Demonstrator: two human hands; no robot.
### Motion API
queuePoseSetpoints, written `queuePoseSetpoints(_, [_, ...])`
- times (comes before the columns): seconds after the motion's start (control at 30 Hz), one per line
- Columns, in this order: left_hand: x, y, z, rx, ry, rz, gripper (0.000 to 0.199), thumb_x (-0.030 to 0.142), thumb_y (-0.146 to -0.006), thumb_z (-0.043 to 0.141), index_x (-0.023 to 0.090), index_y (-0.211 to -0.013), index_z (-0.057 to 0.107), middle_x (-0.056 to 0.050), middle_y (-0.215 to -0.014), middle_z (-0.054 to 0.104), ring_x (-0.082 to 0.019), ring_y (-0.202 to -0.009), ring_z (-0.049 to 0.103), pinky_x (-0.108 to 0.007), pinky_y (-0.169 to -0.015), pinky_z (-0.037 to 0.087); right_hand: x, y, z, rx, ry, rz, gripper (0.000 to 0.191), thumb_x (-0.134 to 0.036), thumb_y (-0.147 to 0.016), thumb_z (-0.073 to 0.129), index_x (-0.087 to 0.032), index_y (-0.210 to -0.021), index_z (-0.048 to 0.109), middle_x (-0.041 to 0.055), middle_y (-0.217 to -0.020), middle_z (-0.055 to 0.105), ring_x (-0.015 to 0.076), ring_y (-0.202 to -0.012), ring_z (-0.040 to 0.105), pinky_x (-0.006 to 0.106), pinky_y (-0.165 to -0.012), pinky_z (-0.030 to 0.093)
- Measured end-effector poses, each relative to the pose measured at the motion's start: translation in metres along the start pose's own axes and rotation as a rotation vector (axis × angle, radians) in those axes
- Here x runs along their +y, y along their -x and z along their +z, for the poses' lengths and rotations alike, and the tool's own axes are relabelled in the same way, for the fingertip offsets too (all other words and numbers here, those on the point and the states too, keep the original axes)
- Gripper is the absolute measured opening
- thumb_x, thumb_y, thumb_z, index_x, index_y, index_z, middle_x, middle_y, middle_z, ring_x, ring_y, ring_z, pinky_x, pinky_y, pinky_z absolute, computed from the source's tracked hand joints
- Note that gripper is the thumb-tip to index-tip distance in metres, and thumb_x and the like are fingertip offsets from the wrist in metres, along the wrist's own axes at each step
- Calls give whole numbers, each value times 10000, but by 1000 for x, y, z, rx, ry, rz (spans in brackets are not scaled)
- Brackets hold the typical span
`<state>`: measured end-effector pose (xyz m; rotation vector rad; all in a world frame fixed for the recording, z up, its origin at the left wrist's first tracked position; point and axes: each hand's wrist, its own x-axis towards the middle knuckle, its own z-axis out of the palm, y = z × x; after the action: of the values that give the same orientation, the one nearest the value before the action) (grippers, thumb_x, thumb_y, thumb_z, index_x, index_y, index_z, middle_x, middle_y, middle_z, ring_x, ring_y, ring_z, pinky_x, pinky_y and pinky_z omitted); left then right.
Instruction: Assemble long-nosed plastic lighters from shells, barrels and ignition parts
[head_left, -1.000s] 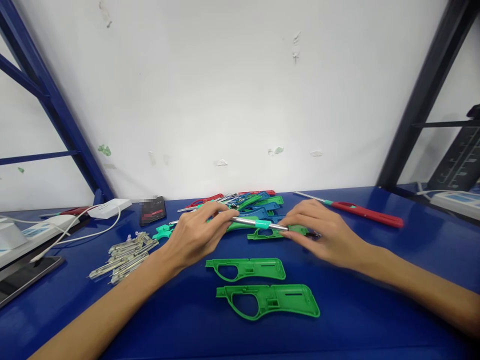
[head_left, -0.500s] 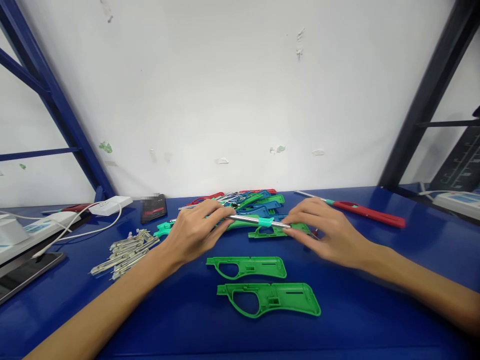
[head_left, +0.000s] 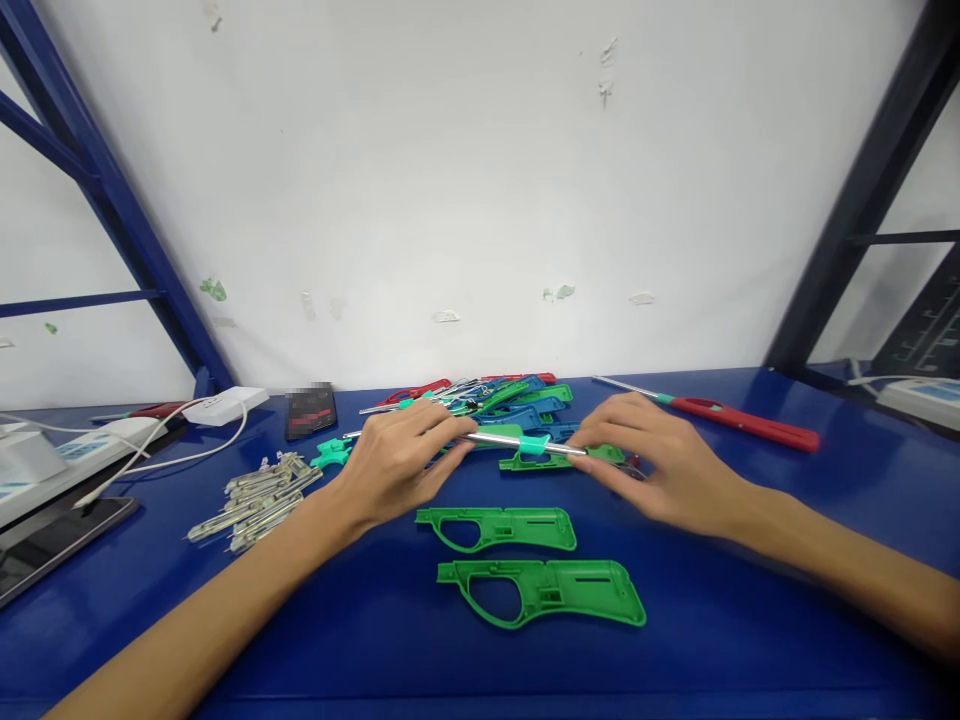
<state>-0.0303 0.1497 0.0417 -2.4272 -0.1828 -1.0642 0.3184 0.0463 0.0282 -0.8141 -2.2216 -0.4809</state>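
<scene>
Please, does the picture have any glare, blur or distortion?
Head view: bright glints on the metal tube; head view: blocky blur over part of the far phone; head view: blue post and black post lean outward at top, perhaps lens distortion.

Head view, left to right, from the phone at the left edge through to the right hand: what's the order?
Phone → pile of small parts → left hand → metal tube with teal collar → right hand.
</scene>
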Motion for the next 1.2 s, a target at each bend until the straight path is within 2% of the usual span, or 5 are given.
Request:
queuePoseSetpoints(0.37, [8,-5,3,31,-70,66,203,157,-1222,603,172,-1398,704,-31,-980,838,-190,-807,790,-321,-713,671,-9,-2,2,-7,-10,2,113,-311,-1163,762,-213,-1209,794,25,-1109,819,184,-938,790,406,-914,704])
queuePoseSetpoints(0.67, [28,-12,8,-26,-142,46,566,-112,-1075,437,140,-1546,624,-115,-1197,876,-235,-1027,809,-445,-967,642,-16,-3,10,-14,-27,14,163,-348,-1152,784,-205,-1230,792,34,-1142,823,190,-945,794,416,-913,708])
queuePoseSetpoints(0.77, [36,-14,9,-62,-128,61,585,-124,-1015,432,126,-1507,624,-98,-1121,854,-230,-931,763,-412,-889,613,-17,-3,11,-11,-29,11,147,-339,-1152,783,-204,-1211,788,26,-1113,815,178,-910,782,393,-879,706])
queuePoseSetpoints(0.93, [43,-14,8,-107,-87,78,522,-46,-986,437,106,-1438,646,-94,-1001,787,-237,-806,668,-372,-725,534,-18,-3,11,-16,-34,2,134,-333,-1153,781,-204,-1191,788,19,-1090,812,175,-898,779,393,-881,703])
queuePoseSetpoints(1.2, [40,-12,15,-83,-41,39,280,317,-1303,428,165,-1320,662,-47,-945,741,-230,-810,648,-354,-714,533,-20,-5,8,-47,-30,-6,131,-327,-1153,781,-200,-1183,789,10,-1057,809,176,-885,780,400,-886,703])
